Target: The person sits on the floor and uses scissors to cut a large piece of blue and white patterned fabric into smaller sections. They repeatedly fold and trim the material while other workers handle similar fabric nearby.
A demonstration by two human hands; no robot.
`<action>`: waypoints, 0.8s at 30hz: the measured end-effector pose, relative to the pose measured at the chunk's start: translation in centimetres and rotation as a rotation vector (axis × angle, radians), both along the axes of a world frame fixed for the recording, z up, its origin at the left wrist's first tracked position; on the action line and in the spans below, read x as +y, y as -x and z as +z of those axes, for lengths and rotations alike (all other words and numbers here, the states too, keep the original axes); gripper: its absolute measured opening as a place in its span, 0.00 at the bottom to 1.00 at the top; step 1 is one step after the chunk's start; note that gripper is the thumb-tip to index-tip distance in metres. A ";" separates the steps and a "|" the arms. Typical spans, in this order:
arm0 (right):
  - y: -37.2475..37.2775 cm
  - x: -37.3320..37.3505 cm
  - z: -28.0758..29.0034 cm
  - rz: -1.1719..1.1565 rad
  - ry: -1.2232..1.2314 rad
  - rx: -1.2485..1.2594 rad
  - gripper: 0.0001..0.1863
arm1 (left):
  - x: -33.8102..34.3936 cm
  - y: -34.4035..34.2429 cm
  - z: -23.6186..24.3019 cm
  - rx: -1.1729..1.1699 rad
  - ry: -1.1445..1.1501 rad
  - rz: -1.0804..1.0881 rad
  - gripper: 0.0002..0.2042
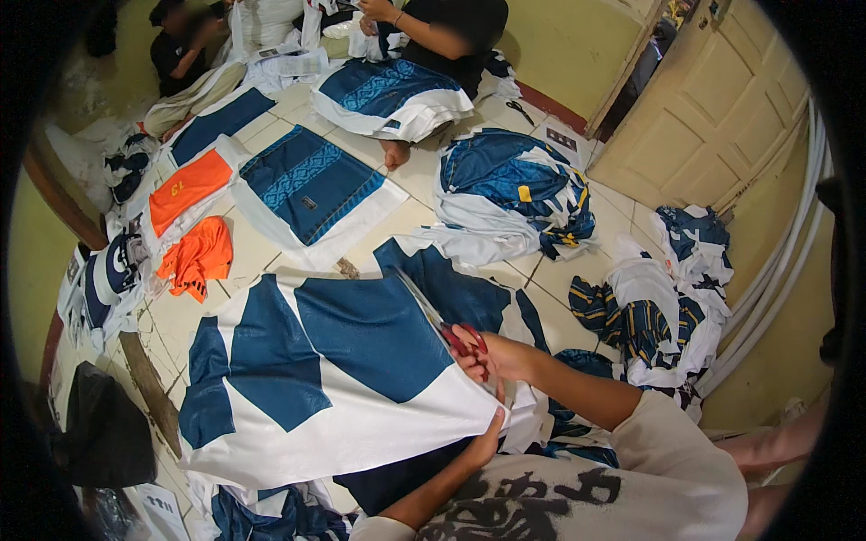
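A large sheet of white fabric printed with dark blue panels spreads out in front of me. My right hand is closed round the red handles of a pair of scissors. Their blades lie along the right edge of a blue panel, partly hidden by the cloth and my fingers. Just below, my left hand pinches the sheet's near right corner. Another blue printed piece lies beyond the scissors, partly under the sheet.
Two people sit at the back, one behind a stack of blue-and-white pieces. A fabric heap and orange cloth lie on the tiles. Pale pipes run along the right wall near a door. Black scissors lie farther off.
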State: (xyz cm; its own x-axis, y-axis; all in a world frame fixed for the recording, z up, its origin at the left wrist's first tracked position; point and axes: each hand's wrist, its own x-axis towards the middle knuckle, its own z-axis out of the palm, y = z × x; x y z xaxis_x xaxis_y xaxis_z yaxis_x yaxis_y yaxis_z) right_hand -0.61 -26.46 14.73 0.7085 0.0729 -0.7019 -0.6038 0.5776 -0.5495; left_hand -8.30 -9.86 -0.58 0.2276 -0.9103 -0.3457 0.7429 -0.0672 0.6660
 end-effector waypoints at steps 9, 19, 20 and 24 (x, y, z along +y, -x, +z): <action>-2.1 0.0 -0.2 -0.012 -0.066 -0.028 0.25 | 0.1 -1.7 6.1 -0.607 0.166 -0.290 0.28; -4.9 -0.9 -0.8 -0.004 0.025 -0.082 0.27 | -1.3 -3.1 5.2 -1.042 0.288 -0.607 0.26; -5.2 -1.1 -1.3 -0.023 -0.026 -0.045 0.26 | -1.7 -3.0 5.0 -1.081 0.347 -0.534 0.26; -5.9 -2.2 -2.9 -0.007 0.130 -0.107 0.24 | -1.6 -1.8 4.4 -0.573 0.457 -0.484 0.27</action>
